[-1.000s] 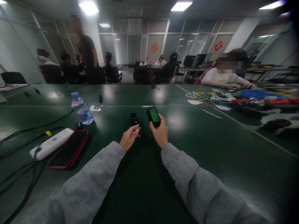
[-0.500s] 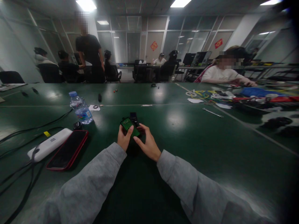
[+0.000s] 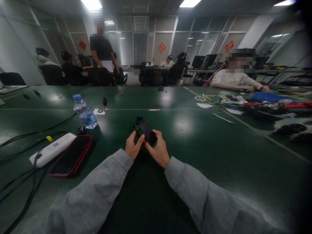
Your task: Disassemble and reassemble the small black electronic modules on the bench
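Observation:
My left hand point(image 3: 133, 145) is closed on a green circuit board point(image 3: 139, 130) in a dark frame, thumb along its near edge. My right hand point(image 3: 159, 149) grips a flat black cover point(image 3: 148, 130), thumb on the near side and fingers round the right edge. The cover stands tilted against the board and hides much of its right side; whether the two are joined I cannot tell. Just behind them a small dark object point(image 3: 139, 119) shows, mostly hidden.
On the left are a water bottle point(image 3: 85, 112), a white power bank point(image 3: 52, 149), a red-cased phone point(image 3: 71, 156) and black cables point(image 3: 26, 191). A wrench point(image 3: 223, 118) lies right, near tangled wires point(image 3: 214, 99). Across the table a person point(image 3: 234, 78) sits working.
The right hand has brought the black cover up against the board, which was face-up and largely visible before. Both hands have shifted slightly right. A standing person in the background has moved right.

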Demonstrator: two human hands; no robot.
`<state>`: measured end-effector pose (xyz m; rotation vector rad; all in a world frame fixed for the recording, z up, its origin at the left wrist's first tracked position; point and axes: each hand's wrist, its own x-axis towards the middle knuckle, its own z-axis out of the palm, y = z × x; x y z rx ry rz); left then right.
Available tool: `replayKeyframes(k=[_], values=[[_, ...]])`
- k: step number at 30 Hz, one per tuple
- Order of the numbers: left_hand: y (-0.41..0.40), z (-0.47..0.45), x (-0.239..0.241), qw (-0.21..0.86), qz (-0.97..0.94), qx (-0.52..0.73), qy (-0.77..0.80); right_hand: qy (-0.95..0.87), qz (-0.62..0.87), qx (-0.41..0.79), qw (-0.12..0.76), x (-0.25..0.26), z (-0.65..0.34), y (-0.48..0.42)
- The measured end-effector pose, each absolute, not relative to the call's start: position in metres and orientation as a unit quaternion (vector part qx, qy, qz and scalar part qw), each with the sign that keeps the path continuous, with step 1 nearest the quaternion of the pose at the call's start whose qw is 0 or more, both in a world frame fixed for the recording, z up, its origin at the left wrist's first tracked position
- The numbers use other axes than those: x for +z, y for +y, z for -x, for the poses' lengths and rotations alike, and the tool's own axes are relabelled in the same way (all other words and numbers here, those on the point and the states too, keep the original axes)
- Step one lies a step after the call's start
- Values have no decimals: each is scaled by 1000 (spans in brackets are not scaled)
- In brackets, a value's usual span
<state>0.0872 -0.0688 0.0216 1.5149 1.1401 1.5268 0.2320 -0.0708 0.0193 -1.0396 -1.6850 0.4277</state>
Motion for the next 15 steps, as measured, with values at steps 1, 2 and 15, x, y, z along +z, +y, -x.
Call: replayKeyframes(k=[1,2,15], values=[[-69,-88,21,354,-582,591,432,-704,445,145,534,19,-233,-70],[-70,-89,21,364,-579,594,424,-705,453,110,535,19,-234,-69],[-65,-90,17,474,-451,610,446,-841,358,-3,406,23,-227,-81]])
